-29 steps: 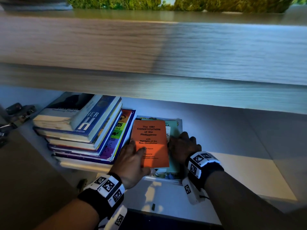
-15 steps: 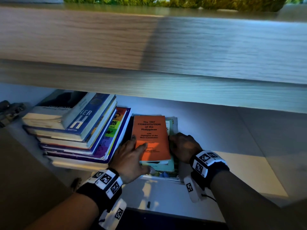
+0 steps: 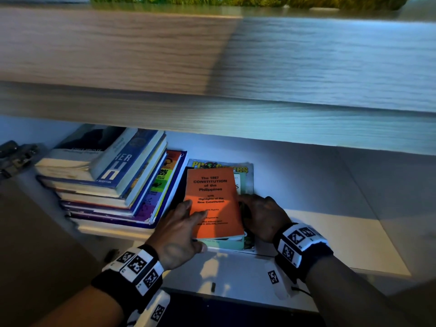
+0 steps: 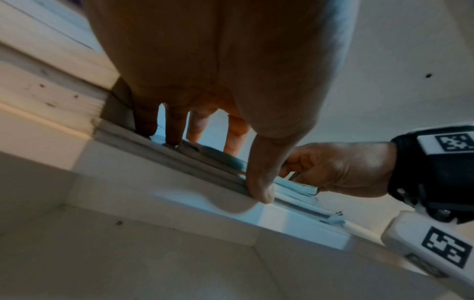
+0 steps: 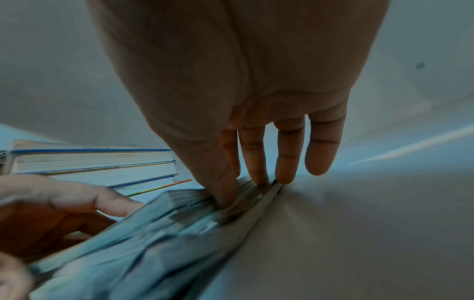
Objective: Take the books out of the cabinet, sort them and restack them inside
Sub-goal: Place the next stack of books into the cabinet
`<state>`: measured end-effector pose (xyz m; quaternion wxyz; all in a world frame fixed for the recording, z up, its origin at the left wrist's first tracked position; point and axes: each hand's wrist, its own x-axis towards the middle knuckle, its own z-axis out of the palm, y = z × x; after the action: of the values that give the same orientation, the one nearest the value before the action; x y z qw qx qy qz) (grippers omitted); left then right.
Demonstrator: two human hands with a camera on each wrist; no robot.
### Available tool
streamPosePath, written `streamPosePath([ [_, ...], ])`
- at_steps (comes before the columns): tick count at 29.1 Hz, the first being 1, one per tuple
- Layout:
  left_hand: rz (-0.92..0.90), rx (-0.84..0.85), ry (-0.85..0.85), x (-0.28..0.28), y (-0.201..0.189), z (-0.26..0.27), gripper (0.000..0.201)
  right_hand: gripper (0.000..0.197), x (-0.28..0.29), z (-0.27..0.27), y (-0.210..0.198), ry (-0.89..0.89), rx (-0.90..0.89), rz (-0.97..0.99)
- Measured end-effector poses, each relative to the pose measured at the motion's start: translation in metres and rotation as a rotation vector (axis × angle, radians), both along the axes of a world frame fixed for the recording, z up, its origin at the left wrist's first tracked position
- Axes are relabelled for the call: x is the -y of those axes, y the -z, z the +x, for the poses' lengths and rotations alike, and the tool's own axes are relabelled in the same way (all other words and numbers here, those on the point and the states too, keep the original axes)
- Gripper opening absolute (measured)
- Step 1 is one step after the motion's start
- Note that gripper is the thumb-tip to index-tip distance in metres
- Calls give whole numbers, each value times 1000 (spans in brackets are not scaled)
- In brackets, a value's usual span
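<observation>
Both hands are on the small pile in the cabinet [image 3: 306, 197], left hand [image 3: 181, 230] flat on the orange book [image 3: 213, 204], right hand [image 3: 264, 215] fingers curled around the pile's right edge.

The wooden shelf front [image 3: 212, 67] across the top of the head view hides the far ends of the tall book stack [image 3: 106, 180] at left and the cabinet's back wall. The orange booklet [image 3: 213, 204] covers most of the thin books under it [image 3: 245, 171], so only scraps of their titles show. Its small lower print is too blurred to read. In the right wrist view the pile's page edges [image 5: 153, 233] smear at lower left, and the left hand [image 5: 51, 211] is cut by the left edge. The right hand's fingertips [image 3: 243, 199] are lost in shadow
</observation>
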<state>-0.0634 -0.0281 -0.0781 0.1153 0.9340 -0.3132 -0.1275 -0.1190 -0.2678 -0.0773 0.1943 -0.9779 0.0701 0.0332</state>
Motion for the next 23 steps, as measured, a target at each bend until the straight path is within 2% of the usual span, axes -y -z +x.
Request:
streamPosePath([
  [5,-76,-72,-55,-1,-5,3,78,48,-7,2,4,-13,-24,-90],
  [9,-50,-81,-38,0,-5,6,73,39,-11,-2,4,85,-17,-97],
  [10,-52,-84,-34,1,-6,6,73,40,-14,-2,2,82,-13,-89],
  [13,-69,-81,-9,1,-7,6,73,59,-18,1,-1,33,51,1],
  [14,-73,-81,-2,1,-5,6,73,58,-17,2,-1,46,55,48],
  [18,-81,-76,7,2,-2,6,72,35,-9,3,-3,78,8,136],
  [23,-81,-67,-17,0,0,6,72,28,-8,5,-3,89,-6,162],
])
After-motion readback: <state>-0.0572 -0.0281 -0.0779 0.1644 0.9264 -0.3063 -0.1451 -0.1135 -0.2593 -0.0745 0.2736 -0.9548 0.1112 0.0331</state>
